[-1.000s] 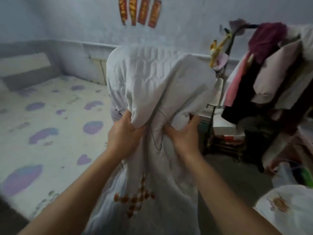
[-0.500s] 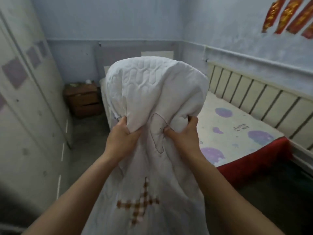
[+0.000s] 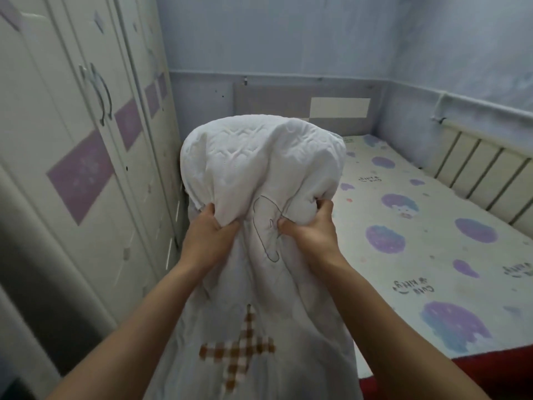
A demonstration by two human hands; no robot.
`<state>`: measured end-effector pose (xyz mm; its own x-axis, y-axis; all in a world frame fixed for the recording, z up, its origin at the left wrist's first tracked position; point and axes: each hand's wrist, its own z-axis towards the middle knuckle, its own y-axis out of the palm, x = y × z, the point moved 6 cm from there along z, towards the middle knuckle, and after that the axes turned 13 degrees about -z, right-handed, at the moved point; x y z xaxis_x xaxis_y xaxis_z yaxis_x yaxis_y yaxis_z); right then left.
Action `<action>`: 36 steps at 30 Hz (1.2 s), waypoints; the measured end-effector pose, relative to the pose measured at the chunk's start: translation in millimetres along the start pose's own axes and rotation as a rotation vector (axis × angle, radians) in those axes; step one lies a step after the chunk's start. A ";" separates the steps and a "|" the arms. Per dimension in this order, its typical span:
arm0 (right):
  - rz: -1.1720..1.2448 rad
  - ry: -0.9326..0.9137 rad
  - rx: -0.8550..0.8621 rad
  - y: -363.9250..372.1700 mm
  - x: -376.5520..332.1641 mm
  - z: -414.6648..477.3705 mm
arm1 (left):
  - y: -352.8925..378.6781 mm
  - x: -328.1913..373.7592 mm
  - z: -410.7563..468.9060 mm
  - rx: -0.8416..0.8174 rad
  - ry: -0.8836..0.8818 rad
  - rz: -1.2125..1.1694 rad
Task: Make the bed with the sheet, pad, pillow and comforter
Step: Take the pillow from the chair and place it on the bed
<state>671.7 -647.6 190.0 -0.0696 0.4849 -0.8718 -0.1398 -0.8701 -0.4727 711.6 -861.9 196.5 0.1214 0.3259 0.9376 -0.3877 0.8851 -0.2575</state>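
Observation:
A bunched white quilted comforter (image 3: 261,166) with a brown checked cross patch hangs in front of me, held up at chest height. My left hand (image 3: 206,238) grips a fold on its left side and my right hand (image 3: 313,233) grips a fold on its right. Behind and to the right lies the bed (image 3: 432,232), covered with a white sheet printed with purple blobs; a red layer shows at its foot edge. The pad and pillow are not in view.
A white wardrobe (image 3: 75,157) with purple panels and metal handles runs along the left, close to the bed. A grey headboard (image 3: 302,111) stands at the far wall. A white slatted radiator cover (image 3: 487,171) lines the right wall beside the bed.
My view has swung from the clothes rack round to the wardrobe and the head of the bed. Both hands keep the same grip on the comforter.

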 end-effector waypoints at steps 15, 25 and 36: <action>-0.021 0.035 0.022 112.3 -22.9 183.6 | -0.1 -69.4 217.6 -0.051 -0.059 0.038; -0.047 0.029 0.042 166.0 -26.1 415.4 | 67.8 -102.7 446.0 -0.078 -0.049 -0.004; -0.075 0.033 0.009 279.3 -48.4 622.3 | 75.8 -178.2 673.6 -0.070 -0.043 -0.011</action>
<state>21.4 -858.8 180.0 -0.0265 0.5454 -0.8378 -0.1527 -0.8305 -0.5358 45.1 -1076.6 167.5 0.0850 0.3029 0.9492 -0.3219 0.9099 -0.2615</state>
